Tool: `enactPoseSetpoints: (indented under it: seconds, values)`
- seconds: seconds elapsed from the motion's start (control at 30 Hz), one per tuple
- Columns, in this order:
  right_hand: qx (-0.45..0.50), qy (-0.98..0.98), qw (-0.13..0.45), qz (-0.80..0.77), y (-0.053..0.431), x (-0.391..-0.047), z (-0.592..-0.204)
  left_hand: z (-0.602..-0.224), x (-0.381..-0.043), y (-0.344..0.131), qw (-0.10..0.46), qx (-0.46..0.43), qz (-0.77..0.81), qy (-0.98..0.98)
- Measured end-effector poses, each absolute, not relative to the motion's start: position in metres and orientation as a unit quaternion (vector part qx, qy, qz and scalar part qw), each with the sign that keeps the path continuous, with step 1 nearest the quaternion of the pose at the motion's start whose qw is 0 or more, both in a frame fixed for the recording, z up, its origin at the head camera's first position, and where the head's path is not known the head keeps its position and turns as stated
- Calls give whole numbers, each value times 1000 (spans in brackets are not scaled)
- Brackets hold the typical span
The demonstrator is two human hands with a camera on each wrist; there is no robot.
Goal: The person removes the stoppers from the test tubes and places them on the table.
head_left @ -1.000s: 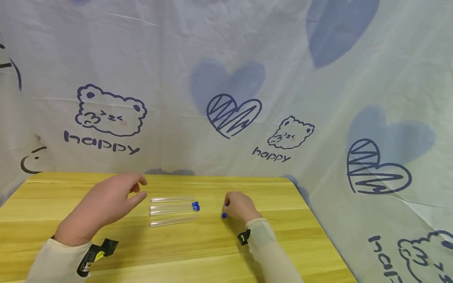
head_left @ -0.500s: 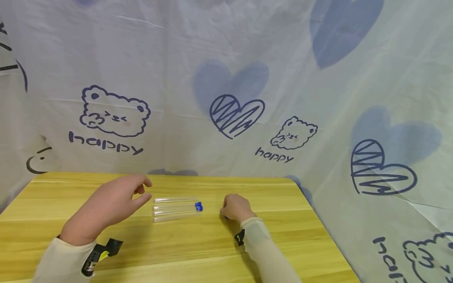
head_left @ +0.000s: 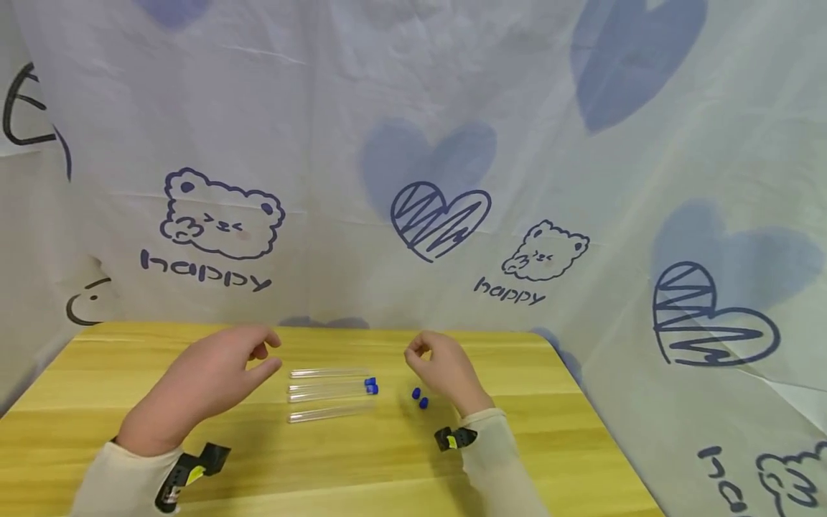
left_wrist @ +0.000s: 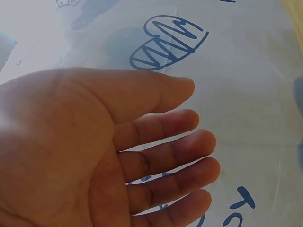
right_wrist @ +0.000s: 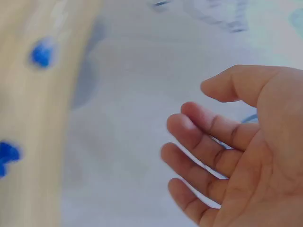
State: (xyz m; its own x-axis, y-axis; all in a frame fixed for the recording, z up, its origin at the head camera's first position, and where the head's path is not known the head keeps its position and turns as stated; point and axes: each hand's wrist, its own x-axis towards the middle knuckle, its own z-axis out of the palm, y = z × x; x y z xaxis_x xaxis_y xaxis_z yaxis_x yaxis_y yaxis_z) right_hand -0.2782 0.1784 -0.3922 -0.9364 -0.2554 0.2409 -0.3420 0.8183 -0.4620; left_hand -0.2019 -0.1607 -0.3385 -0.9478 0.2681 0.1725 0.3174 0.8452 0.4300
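Since the earlier frame, the right hand (head_left: 447, 370) has lifted away from two loose blue caps (head_left: 423, 403), which now show side by side on the tabletop (head_left: 549, 431), while the left hand (head_left: 213, 377) keeps its pose. The right hand's fingers (right_wrist: 191, 135) bend loosely and hold nothing; the right wrist view shows a plain gap between thumb and forefinger, where the head view draws them almost into a ring. That wrist view also catches blurred blue spots well apart along the wood, though I cannot tell which caps they are. The left hand's fingers are relaxed too, its bare palm shown only by the left wrist view, with the thumb lying along the top. In the head view the left thumb tip is just beside the left ends of four clear tubes (head_left: 329, 393), which lie flat between the hands. Their long axes run left to right, nearly parallel to the tabletop's far edge; the nearest one slants a little, its right end farther from the person. Both middle tubes point their blue stoppers (head_left: 371, 386) to the right, toward the loose caps. From the right hand, bare wood grain stretches out to the tabletop's right edge, with more along the far edge and down toward the near side. Beyond the far edge and the right edge hangs a pale cloth (head_left: 323, 215) printed with hearts and bears.
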Motion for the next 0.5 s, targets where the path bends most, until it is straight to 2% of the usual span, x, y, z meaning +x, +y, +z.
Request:
enactPoseSetpoints:
  seconds: [0.2, 0.33, 0.5]
  values:
    - [219, -934, 145, 241, 170, -250, -371, -342, -203, -159, 48, -152, -232, -960]
    - [252, -933, 141, 217, 166, -237, -364, -341, -203, -159, 46, -150, -226, -961]
    - [248, -940, 120, 199, 169, -231, -358, -344, -205, -162, 44, -146, -224, -963]
